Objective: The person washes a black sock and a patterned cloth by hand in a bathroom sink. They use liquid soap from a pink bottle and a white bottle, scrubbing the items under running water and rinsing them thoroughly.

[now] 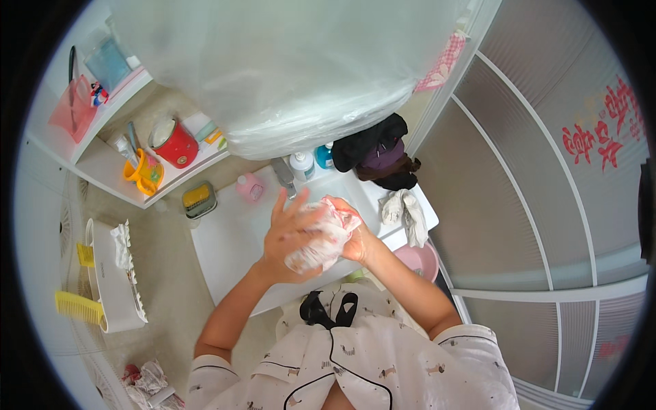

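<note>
A wadded white and pink cloth [326, 236], wet or soapy looking, is bunched between my two hands above the white sink [232, 239]. My right hand [355, 239] wraps round its right side. On the other side, my left hand [287, 236] presses against the cloth, some of its fingers pointing up and apart and slightly blurred. The metal faucet [283, 179] rises just beyond my hands. A small pink bottle [250, 187] stands left of the faucet; a white pump bottle [302, 166] and a blue bottle [324, 156] are to its right.
Dark clothing [379, 154] and pale socks [404, 213] lie on the sink's right side, over a pink basin [418, 261]. A soap dish [199, 198] sits left. Shelves [184, 169] hold cups. A plastic-covered bulk [287, 75] hangs ahead; a sliding door [506, 184] closes the right.
</note>
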Action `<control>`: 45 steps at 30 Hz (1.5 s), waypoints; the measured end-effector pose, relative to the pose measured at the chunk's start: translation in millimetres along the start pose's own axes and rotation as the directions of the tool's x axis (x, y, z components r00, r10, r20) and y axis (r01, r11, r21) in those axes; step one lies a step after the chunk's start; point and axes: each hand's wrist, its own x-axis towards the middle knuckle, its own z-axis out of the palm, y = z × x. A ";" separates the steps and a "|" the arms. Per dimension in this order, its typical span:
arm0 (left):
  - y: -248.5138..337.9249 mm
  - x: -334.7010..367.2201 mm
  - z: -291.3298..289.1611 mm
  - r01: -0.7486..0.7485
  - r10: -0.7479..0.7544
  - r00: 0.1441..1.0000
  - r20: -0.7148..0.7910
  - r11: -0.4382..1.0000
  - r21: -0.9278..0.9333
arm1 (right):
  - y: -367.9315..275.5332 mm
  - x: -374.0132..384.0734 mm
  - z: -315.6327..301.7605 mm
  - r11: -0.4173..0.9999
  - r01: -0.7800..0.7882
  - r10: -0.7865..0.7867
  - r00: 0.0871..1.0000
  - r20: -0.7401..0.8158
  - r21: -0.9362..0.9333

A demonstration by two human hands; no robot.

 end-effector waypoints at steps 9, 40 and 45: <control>14.8 41.1 42.5 -0.334 0.261 0.766 0.588 0.942 0.018 | -46.8 33.7 21.2 0.807 -0.463 0.294 0.854 -0.430 -0.367; -143.3 -39.1 182.6 -0.223 -0.141 -0.003 0.990 0.965 0.137 | -85.1 139.3 -116.7 -0.056 -0.445 -0.261 0.870 -0.417 -0.894; -137.2 -68.1 136.6 -0.614 0.291 0.593 0.751 0.767 0.188 | -101.0 107.9 -109.6 0.592 -0.318 -0.201 0.831 -0.518 -0.740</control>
